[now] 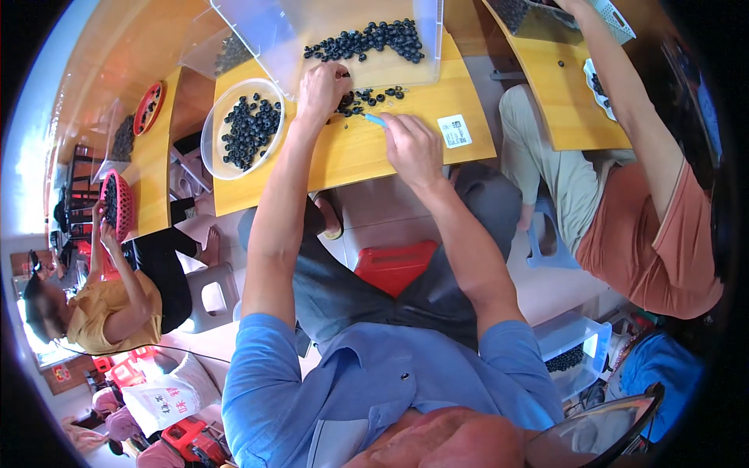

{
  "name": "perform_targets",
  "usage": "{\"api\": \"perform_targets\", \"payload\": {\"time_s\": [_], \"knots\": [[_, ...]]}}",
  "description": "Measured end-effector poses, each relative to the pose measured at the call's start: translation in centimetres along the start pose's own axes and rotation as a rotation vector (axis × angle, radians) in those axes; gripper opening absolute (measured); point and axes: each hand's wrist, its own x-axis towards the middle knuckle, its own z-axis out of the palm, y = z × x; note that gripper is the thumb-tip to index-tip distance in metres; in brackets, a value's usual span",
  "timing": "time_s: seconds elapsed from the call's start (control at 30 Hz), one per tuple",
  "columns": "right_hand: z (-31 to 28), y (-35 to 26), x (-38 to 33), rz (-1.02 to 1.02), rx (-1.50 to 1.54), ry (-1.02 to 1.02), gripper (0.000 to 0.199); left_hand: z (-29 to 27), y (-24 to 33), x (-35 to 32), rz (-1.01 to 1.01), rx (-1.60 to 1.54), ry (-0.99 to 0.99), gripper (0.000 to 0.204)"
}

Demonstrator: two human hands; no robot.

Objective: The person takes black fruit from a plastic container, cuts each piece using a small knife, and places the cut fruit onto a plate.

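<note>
My left hand (321, 95) reaches to the front edge of a clear plastic box (264, 33). Its thumb and fingers are pinched around a small black round part (345, 75), mostly hidden by the fingers. My right hand (413, 150) is closed around a light-blue stick-like tool (375, 120), pointing left toward loose black round parts (379, 98) on the yellow table (347, 162). Inside the box lies a heap of black parts (367, 40). Left of my left forearm stands a round clear tub (207, 140) holding many more of them.
A white printed card (454, 131) lies right of my right hand. At the right table (558, 117), a person in a rust-coloured shirt (647, 242) works. Far left, another person in yellow (117, 308) handles a pink basket (129, 207). A red stool (395, 264) shows between my legs.
</note>
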Motion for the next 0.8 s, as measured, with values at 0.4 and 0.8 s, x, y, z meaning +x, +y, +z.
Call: {"api": "perform_targets", "payload": {"time_s": [0.4,0.8], "knots": [[0.1,0.0,0.0,-0.006,-0.016,-0.005,0.015,-2.1,-0.8,1.0,0.414,0.206,-0.219,0.022],[-0.1,0.1,0.0,0.014,-0.015,-0.027,0.016,-2.9,-0.5,1.0,0.126,0.017,-0.222,0.021]]}}
